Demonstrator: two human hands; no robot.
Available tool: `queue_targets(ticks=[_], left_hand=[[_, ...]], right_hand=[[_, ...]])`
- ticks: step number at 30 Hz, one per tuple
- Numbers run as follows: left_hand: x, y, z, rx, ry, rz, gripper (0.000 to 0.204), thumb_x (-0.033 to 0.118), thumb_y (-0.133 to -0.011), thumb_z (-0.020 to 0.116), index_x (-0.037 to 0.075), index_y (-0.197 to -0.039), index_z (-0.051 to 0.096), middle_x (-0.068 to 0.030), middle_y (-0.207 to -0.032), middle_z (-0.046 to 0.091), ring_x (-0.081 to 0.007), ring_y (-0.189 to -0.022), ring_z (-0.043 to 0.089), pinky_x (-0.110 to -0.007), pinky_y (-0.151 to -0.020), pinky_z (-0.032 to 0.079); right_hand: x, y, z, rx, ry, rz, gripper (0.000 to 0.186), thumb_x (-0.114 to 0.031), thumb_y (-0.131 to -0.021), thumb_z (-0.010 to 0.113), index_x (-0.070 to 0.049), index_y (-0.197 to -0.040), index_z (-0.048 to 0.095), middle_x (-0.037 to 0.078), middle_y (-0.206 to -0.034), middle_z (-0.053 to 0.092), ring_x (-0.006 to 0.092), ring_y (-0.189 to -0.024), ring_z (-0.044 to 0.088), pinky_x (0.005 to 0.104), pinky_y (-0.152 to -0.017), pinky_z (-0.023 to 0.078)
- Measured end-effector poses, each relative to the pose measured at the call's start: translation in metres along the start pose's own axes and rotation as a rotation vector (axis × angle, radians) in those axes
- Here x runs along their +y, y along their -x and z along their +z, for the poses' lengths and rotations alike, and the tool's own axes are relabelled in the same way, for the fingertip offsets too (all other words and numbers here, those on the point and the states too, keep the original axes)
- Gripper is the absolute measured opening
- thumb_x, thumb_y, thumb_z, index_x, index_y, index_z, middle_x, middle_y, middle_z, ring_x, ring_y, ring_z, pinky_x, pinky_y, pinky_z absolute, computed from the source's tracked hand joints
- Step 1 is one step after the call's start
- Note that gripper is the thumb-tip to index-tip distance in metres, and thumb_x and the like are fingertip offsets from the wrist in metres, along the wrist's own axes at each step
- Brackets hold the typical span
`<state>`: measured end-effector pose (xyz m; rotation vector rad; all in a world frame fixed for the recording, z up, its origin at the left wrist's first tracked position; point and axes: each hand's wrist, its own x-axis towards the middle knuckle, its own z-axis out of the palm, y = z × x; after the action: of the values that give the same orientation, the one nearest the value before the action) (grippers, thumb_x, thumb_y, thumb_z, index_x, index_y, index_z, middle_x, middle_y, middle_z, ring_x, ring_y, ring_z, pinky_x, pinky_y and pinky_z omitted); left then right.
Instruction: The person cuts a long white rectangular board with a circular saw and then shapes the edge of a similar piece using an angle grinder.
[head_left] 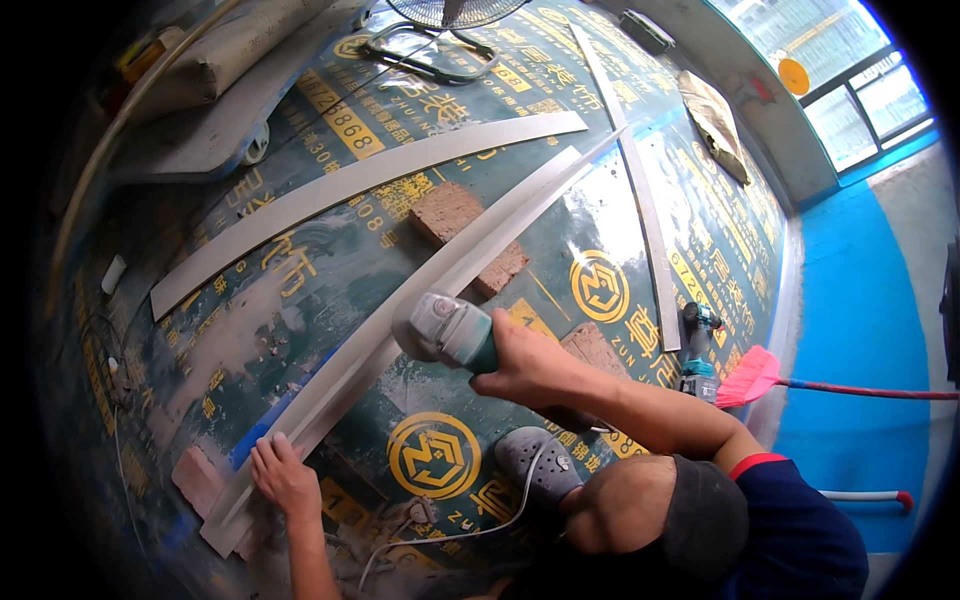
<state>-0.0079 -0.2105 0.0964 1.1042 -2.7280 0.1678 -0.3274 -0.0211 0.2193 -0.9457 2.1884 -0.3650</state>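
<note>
My right hand (525,358) is wrapped round the body of an angle grinder (445,328) with a grey head and a teal body. The grinder's head is over a long pale tile strip (335,405), at its edge; whether the disc touches it is hidden. The strip runs diagonally from near left to far right, with a lengthwise ridge, and is propped on bricks. Near its lower end, my left hand (285,478) grips the edge, fingers on top. One reddish brick (447,212) sits under its middle, and another brick (198,478) lies by the near end.
Two other pale strips, a curved-looking one (370,185) and a narrow one (640,210), lie on the printed green floor covering. A cordless drill (698,350) and pink broom (748,377) are at right. A fan (450,12) stands far off. A white cord (450,538) crosses near my shoe (535,465).
</note>
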Motion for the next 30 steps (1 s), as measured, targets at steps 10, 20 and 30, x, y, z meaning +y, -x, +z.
queue_targets(ticks=[10, 20, 30], left_hand=[[-0.002, 0.001, 0.000, -0.046, -0.016, -0.010, 0.025, 0.009, -0.084, 0.069, 0.004, -0.101, 0.051, -0.0156, -0.098, 0.051, -0.0361, -0.095, 0.053, -0.046, -0.080, 0.044], [-0.002, 0.002, 0.003, -0.031, -0.049, -0.009, 0.026, 0.009, -0.084, 0.069, 0.003, -0.103, 0.052, -0.0162, -0.098, 0.052, -0.0369, -0.094, 0.053, -0.047, -0.080, 0.044], [0.003, 0.001, 0.002, -0.018, -0.049, -0.004, 0.027, 0.008, -0.083, 0.070, 0.003, -0.103, 0.052, -0.0162, -0.100, 0.052, -0.0369, -0.096, 0.053, -0.047, -0.081, 0.044]], right_hand=[[0.052, -0.019, -0.048, 0.128, -0.069, 0.142, 0.067, -0.031, -0.074, 0.077, 0.011, -0.115, 0.045, 0.032, -0.102, 0.064, 0.0438, -0.101, 0.065, 0.0444, -0.089, 0.051], [0.044, -0.014, -0.042, 0.057, -0.024, 0.110, 0.063, -0.031, -0.076, 0.074, 0.007, -0.114, 0.042, 0.033, -0.099, 0.065, 0.0450, -0.097, 0.066, 0.0461, -0.086, 0.053], [0.017, -0.008, -0.023, -0.032, -0.014, -0.011, 0.053, -0.025, -0.077, 0.071, 0.004, -0.110, 0.041, 0.033, -0.096, 0.065, 0.0473, -0.095, 0.065, 0.0505, -0.084, 0.052]])
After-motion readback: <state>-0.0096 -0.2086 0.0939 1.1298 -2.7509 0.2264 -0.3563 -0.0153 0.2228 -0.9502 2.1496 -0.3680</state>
